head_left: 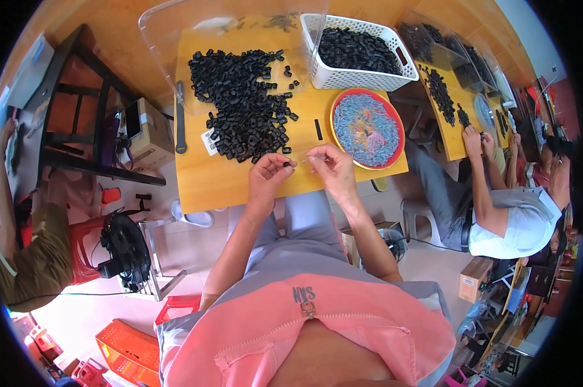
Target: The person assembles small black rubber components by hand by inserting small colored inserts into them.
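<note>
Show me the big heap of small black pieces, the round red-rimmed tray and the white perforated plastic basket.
Big heap of small black pieces (240,103): head view, its middle.
Round red-rimmed tray (401,135): head view, right side of the rim.
White perforated plastic basket (362,80): head view, near wall.

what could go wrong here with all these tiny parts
The small black part in the left hand is pinched at the fingertips and could slip. The round tray of tiny pieces sits near the right hand, so a bump might spill some. The black pieces heaped loose on the table could scatter if brushed.
</note>
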A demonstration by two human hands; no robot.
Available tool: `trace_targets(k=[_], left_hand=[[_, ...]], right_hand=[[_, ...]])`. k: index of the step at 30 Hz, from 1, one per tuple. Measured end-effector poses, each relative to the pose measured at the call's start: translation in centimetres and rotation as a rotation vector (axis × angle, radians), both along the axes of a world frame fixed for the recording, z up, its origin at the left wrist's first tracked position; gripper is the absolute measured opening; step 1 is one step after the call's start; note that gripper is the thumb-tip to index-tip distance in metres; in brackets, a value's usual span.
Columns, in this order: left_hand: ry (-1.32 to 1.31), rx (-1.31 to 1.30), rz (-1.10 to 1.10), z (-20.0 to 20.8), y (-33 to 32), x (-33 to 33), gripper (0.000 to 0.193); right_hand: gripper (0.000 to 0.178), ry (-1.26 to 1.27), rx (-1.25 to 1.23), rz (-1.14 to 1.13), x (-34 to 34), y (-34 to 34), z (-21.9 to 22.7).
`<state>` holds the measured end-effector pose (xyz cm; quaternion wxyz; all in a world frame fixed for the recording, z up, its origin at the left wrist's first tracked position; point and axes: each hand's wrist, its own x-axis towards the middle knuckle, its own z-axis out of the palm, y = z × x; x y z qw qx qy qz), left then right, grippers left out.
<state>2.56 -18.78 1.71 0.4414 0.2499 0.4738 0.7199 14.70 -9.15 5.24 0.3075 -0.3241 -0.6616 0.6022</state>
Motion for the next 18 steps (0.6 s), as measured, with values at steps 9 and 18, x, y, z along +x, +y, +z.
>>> trace_targets(k=[9,18], left_hand=[[-0.481,0.060,-0.075,-0.2,-0.2,-0.2,0.014],[-0.446,0.031,-0.076,-0.8,-0.8,0.1,0.012]], right_hand=[[0.006,0.005,0.095,-0.004,-0.8,-1.8,0.5],[0.007,-0.125,0.376,-0.030,-1.1,-2.6,1.6]])
